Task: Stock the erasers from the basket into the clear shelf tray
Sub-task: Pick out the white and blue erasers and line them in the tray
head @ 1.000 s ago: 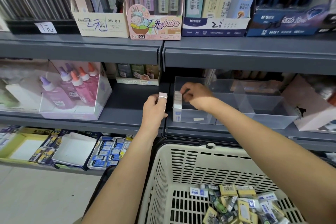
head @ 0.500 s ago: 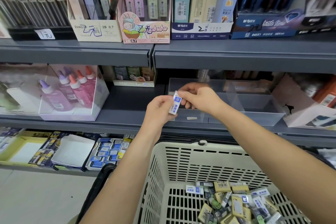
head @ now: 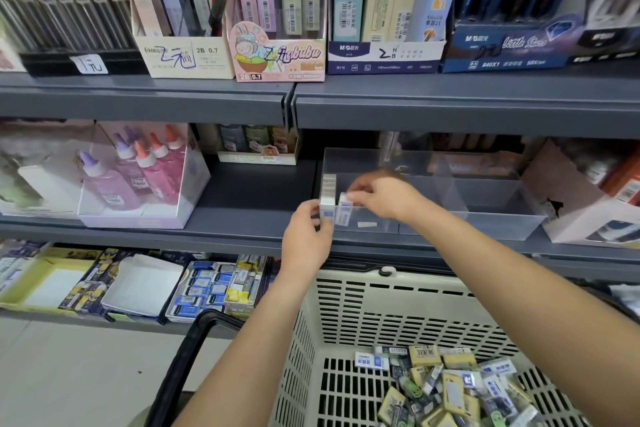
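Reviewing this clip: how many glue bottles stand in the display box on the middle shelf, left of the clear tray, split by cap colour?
Purple caps: 3
Orange caps: 3
Total: 6 glue bottles

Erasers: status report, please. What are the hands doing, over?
Right hand pinches an eraser, beside the row in the clear tray. Left hand at the tray's front corner, grip unclear. Basket holds many more; nothing blocking.
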